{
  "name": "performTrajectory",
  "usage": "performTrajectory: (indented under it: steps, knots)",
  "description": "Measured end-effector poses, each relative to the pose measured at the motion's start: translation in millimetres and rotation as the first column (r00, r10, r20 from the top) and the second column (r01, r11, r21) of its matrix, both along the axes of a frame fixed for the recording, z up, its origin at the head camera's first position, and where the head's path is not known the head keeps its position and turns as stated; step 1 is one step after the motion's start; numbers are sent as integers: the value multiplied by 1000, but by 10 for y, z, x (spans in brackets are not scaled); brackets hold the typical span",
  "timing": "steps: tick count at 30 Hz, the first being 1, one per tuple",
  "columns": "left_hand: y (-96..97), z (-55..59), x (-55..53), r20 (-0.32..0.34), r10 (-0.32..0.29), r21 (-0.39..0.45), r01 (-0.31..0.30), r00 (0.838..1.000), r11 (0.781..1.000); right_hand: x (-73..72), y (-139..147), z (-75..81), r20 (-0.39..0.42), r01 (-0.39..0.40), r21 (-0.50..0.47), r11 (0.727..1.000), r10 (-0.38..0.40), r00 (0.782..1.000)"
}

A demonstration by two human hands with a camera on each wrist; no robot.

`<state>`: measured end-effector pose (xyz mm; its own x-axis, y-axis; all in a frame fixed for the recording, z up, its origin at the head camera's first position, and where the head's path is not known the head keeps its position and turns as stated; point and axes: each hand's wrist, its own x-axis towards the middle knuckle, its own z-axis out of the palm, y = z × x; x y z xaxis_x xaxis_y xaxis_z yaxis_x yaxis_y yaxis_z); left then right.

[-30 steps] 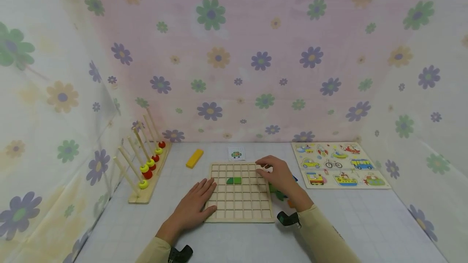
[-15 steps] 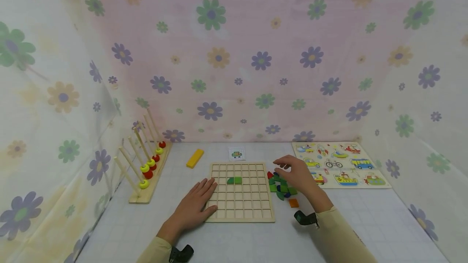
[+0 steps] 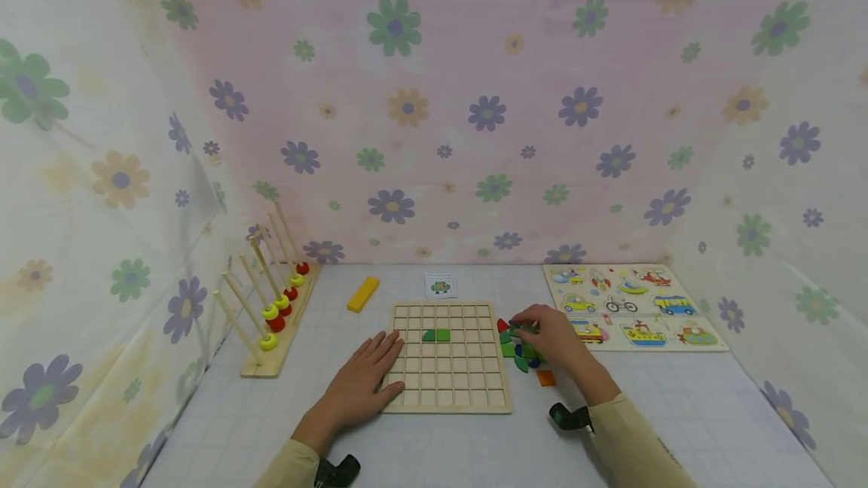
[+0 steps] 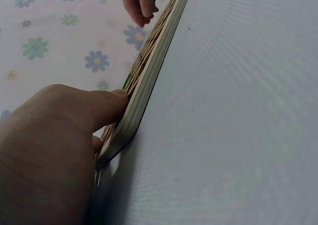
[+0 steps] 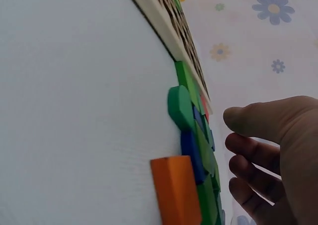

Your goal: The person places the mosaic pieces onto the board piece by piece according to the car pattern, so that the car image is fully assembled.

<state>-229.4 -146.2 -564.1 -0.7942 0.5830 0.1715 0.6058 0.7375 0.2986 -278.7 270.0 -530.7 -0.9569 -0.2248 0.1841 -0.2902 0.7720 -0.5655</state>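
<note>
My left hand (image 3: 361, 379) lies flat over the left edge of a wooden grid board (image 3: 468, 407), fingers spread. In the left wrist view, its thumb (image 4: 107, 106) rests on the board's rim. Two green pieces (image 3: 436, 335), one with a rounded corner and one square, sit side by side in the grid. My right hand (image 3: 552, 337) hovers at the pile of green, blue and red pieces (image 3: 522, 362), fingers loosely bent. The right wrist view shows a gap between those fingers and the pile, with nothing visible in the hand. An orange block (image 5: 176, 190) lies nearest that camera.
A picture card (image 3: 441, 286) lies behind the board, with a yellow block (image 3: 363, 294) to its left. At far left stands a peg rack (image 3: 261, 369) with red and yellow beads. A vehicle picture puzzle (image 3: 634, 315) lies at right. Flowered cloth walls (image 3: 434, 134) surround the table.
My right hand has moved right, from above the board's upper right corner to the pile, and come down to it. My left hand has stayed on the board.
</note>
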Motion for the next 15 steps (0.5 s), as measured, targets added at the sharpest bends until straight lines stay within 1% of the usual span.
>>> performTrajectory:
  steps: [5, 15]
  knots:
    - [-7, 4, 9, 7, 1, 7, -1, 1000, 1000, -14, -32, -41, 31, 17, 49, 999, -19, 999]
    - [-8, 0, 13, -11, 4, 15, -4, 1000, 1000, -77, -67, -23, 13, 15, 172, 985, -17, 1000]
